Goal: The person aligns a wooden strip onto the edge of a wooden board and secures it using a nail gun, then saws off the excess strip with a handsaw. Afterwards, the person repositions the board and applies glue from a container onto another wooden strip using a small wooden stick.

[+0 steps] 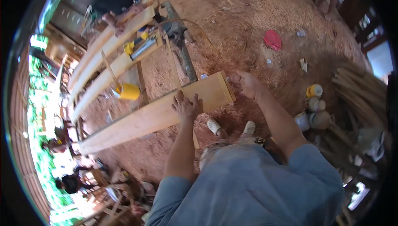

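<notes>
A long, wide wooden plank (159, 114) runs from the lower left up to just in front of my body. A narrow strip of wood (227, 88) lies across its near right end. My left hand (186, 106) rests on the plank's top face with fingers apart, gripping nothing. Just off the plank's right end, my right hand (245, 84) has its fingers curled together by the strip. Whatever may be between those fingers is too small to make out.
Several curved boards lie at the upper left, with a yellow power tool (136, 45) and a yellow container (126, 91) among them. A person (110, 2) leans there. Sawdust covers the ground. Poles (356, 87) and tins (317, 103) stand at right; a red item (272, 40) lies beyond.
</notes>
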The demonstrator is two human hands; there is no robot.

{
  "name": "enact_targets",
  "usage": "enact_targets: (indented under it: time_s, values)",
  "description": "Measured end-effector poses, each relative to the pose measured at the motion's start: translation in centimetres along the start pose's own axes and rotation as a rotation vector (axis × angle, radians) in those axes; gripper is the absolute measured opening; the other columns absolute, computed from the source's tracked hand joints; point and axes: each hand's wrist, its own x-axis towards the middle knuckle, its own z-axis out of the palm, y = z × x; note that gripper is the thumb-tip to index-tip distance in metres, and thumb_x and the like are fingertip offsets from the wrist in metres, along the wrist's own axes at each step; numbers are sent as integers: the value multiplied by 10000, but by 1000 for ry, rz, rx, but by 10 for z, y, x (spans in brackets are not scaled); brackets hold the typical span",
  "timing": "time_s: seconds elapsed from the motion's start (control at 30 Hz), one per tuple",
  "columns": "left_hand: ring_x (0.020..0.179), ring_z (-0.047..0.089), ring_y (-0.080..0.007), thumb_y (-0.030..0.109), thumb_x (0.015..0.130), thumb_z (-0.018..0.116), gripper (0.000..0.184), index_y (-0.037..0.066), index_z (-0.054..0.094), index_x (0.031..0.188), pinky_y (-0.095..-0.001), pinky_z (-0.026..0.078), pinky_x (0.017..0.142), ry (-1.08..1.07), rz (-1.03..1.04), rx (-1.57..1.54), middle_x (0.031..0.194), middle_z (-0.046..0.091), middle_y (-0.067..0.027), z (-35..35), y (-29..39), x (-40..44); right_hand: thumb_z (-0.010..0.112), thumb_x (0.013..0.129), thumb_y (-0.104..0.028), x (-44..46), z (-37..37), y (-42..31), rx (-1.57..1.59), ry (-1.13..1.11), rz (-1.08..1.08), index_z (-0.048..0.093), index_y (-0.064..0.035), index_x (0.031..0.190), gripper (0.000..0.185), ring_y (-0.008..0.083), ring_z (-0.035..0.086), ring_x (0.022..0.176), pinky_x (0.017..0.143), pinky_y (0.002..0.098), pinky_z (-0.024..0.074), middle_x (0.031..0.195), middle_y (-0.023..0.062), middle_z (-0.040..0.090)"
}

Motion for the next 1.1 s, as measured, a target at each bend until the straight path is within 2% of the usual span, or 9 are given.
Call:
enact_targets:
  time_s: [0.07, 0.17, 0.3, 0.6, 0.7, 0.77, 0.87, 1.0, 1.1]
  values:
    - [1362, 338, -378, 575, 895, 584, 593, -1, 720, 861, -525, 237, 1115, 135, 75, -32, 1471, 455, -133, 7, -4, -1, 508, 1007, -424, 16, -5, 2, -189, -42, -253, 713, -83, 1021, 398, 111, 560, 817, 747, 282, 427, 944, 6, 665]
    - [1345, 365, -364, 550, 883, 603, 575, -11, 725, 865, -514, 243, 1114, 170, 59, -75, 1450, 475, -132, 1, 2, -2, 607, 954, -451, -28, 44, -28, -680, 70, -346, 681, -94, 844, 380, 96, 509, 687, 648, 264, 386, 748, -22, 583]
    - [1330, 385, -338, 509, 863, 635, 538, -17, 739, 909, -508, 256, 1100, 170, 62, -141, 1411, 505, -123, -15, 9, -7, 568, 960, -399, 4, 34, -31, -922, 76, -121, 657, -96, 770, 370, 111, 472, 585, 548, 281, 352, 667, -7, 546]
    - [1336, 379, -350, 490, 872, 632, 531, -29, 736, 909, -528, 255, 1112, 220, 61, -246, 1389, 507, -123, -13, 8, -9, 612, 931, -460, 4, 48, -30, -1068, 131, -166, 566, -92, 672, 453, 99, 432, 546, 522, 286, 325, 605, -13, 485]
    - [1327, 382, -351, 486, 872, 633, 533, -36, 734, 911, -526, 247, 1123, 224, 46, -242, 1392, 500, -125, -15, 10, -9, 574, 952, -438, 22, 27, -23, -1133, 159, -119, 674, -31, 792, 448, 163, 543, 606, 582, 324, 427, 649, 49, 565]
    - [1327, 382, -352, 486, 874, 631, 536, -39, 733, 915, -525, 249, 1122, 220, 48, -248, 1394, 497, -125, -16, 9, -9, 523, 965, -416, 35, 10, -14, -1478, -81, -745, 748, -51, 1028, 433, 287, 656, 795, 749, 396, 517, 800, 162, 648]
    - [1328, 379, -355, 488, 877, 627, 542, -41, 733, 923, -523, 252, 1120, 205, 49, -247, 1405, 491, -128, -19, 9, -9, 462, 980, -381, -6, 46, -17, -1875, 92, -673, 716, -165, 1219, 410, 394, 645, 990, 923, 466, 503, 987, 248, 653]
    - [1327, 379, -361, 499, 878, 622, 555, -41, 737, 926, -521, 257, 1117, 205, 51, -223, 1423, 487, -135, -18, 9, -9, 449, 974, -346, -35, 75, -27, -2196, 172, -672, 706, -200, 1228, 390, 415, 638, 987, 929, 496, 492, 1036, 253, 647]
    - [1328, 375, -363, 498, 883, 614, 553, -39, 738, 927, -519, 252, 1119, 184, 58, -258, 1437, 476, -145, -21, 8, -10, 448, 961, -319, -27, 83, -46, -2258, 193, -406, 672, -195, 1280, 410, 423, 631, 1005, 933, 518, 488, 1054, 249, 649]
